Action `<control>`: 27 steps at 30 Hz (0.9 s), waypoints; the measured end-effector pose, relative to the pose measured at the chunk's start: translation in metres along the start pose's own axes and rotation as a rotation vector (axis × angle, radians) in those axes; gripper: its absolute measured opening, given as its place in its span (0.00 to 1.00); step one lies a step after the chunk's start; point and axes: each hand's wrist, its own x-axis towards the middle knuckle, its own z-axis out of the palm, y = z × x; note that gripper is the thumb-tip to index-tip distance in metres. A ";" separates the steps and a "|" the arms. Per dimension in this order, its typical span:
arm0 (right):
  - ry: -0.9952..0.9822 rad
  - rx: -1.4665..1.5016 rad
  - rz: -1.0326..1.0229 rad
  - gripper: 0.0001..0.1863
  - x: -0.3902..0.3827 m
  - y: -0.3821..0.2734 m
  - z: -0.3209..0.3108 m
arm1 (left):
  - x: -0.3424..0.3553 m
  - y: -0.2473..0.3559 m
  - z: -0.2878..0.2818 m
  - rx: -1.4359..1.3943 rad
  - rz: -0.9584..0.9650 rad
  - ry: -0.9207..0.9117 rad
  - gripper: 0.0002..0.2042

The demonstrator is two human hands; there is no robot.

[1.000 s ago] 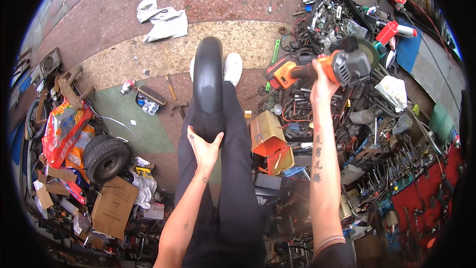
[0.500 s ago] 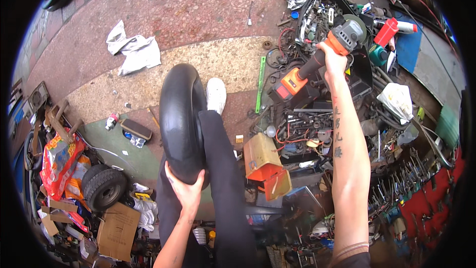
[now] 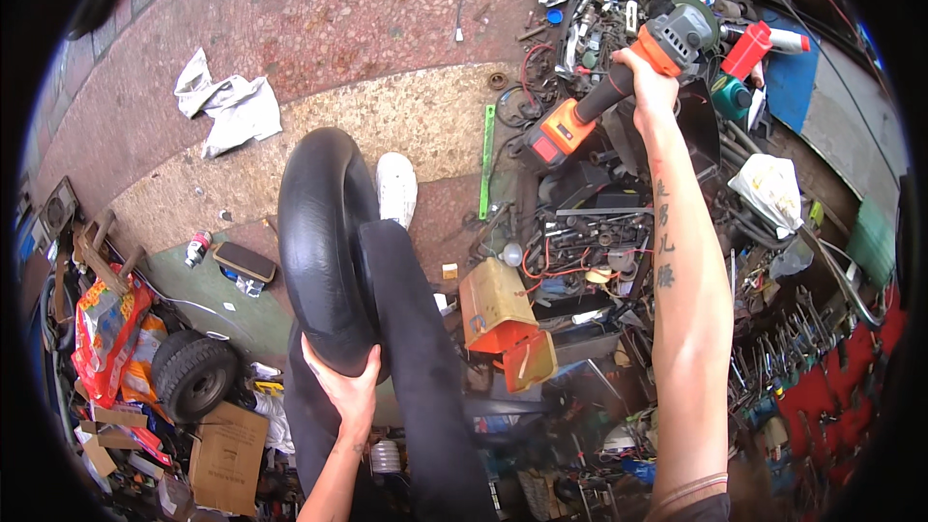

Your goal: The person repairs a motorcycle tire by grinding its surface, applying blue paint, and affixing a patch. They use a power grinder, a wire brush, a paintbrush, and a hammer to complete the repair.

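Note:
Between my legs stands a black rubber inner tube [image 3: 324, 242], inflated and smooth. My left hand [image 3: 343, 382] grips its near end, thumb on one side and fingers on the other. Out to the right, my right hand [image 3: 648, 85] is wrapped round an orange and grey cordless angle grinder [image 3: 667, 43]. Its battery [image 3: 559, 133] points back toward me on the left, and its disc end points away to the right. The grinder is held above a crowded spread of tools, apart from the inner tube. Whether the disc spins cannot be told.
A black bin of small parts [image 3: 619, 14] lies below the grinder. Nearer are a yellowish open container [image 3: 498, 300] and a green strip [image 3: 486, 162]. On the left are a white cloth [image 3: 230, 106], small wheels [image 3: 198, 377] and a cardboard box [image 3: 227, 459].
The whole view has shifted slightly, so most things sit further left. My left hand still grips the inner tube, and my right hand still holds the angle grinder.

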 end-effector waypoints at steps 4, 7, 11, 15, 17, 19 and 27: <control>-0.045 0.081 -0.020 0.18 -0.009 -0.009 -0.008 | 0.003 0.012 -0.002 -0.030 -0.002 -0.010 0.55; -0.011 0.114 -0.027 0.20 -0.018 -0.015 -0.007 | 0.000 -0.001 -0.001 -0.006 0.015 0.011 0.55; 0.035 0.232 0.007 0.22 -0.039 -0.006 0.013 | -0.002 -0.001 -0.002 -0.011 -0.003 -0.012 0.55; 0.069 0.415 0.026 0.23 -0.037 0.029 0.037 | 0.004 0.002 -0.006 -0.022 -0.027 -0.034 0.55; 0.121 0.517 0.007 0.24 -0.034 0.044 0.051 | 0.005 -0.001 -0.008 -0.016 -0.029 -0.038 0.56; 0.170 0.587 0.033 0.26 -0.027 0.052 0.064 | 0.005 -0.010 -0.008 -0.016 -0.028 -0.038 0.56; 0.213 0.808 0.160 0.23 0.006 0.072 0.097 | 0.008 -0.010 -0.007 -0.028 -0.053 -0.070 0.56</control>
